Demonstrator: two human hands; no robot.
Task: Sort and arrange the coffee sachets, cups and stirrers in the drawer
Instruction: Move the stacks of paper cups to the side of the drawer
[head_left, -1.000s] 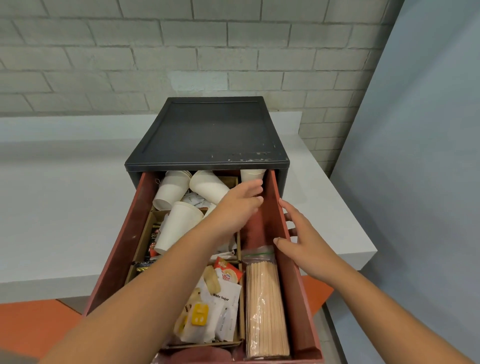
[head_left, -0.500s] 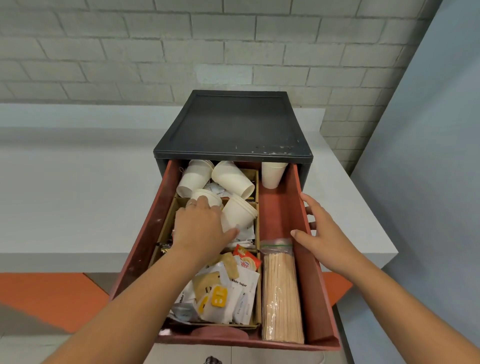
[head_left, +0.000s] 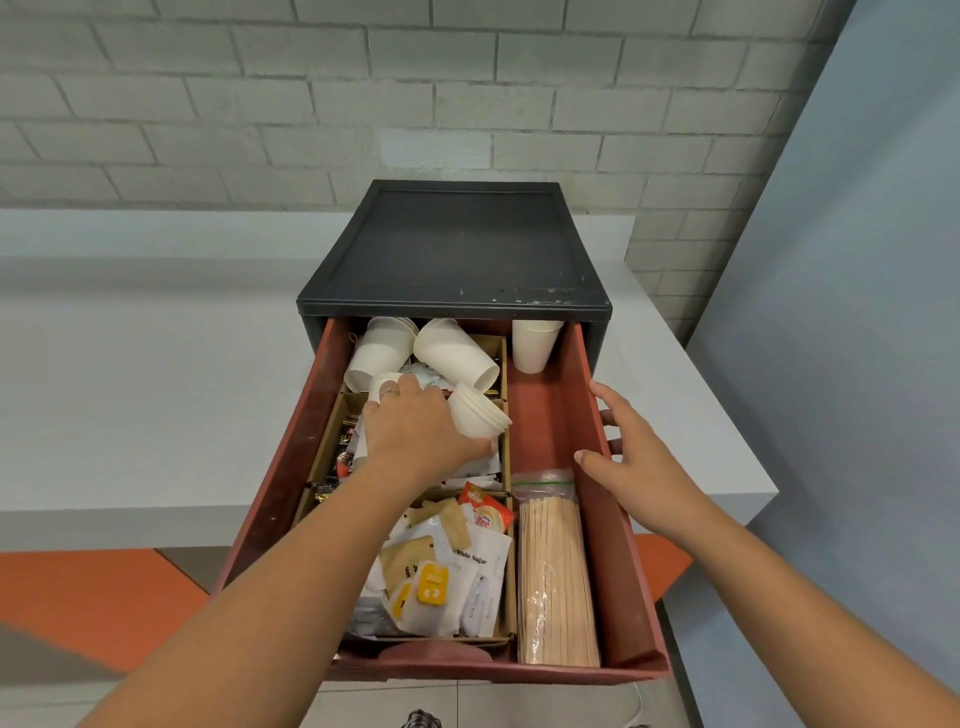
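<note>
The left hand (head_left: 415, 434) has come back from the far right corner of the rust-red drawer (head_left: 615, 545). It now curls over a white paper cup (head_left: 386, 381) lying on its side in the middle cardboard compartment, thumb against a nested cup stack (head_left: 478, 418) just beside it. The right hand (head_left: 636, 460) stays on the drawer's right wall, fingers spread, thumb inside. An upright cup (head_left: 532, 345) stands at the back right corner. A clear zip bag of pale, flat wooden stirrers (head_left: 556, 577) lies along the front right. Crinkled paper sachets (head_left: 447, 571) are heaped in the front-left compartment.
</note>
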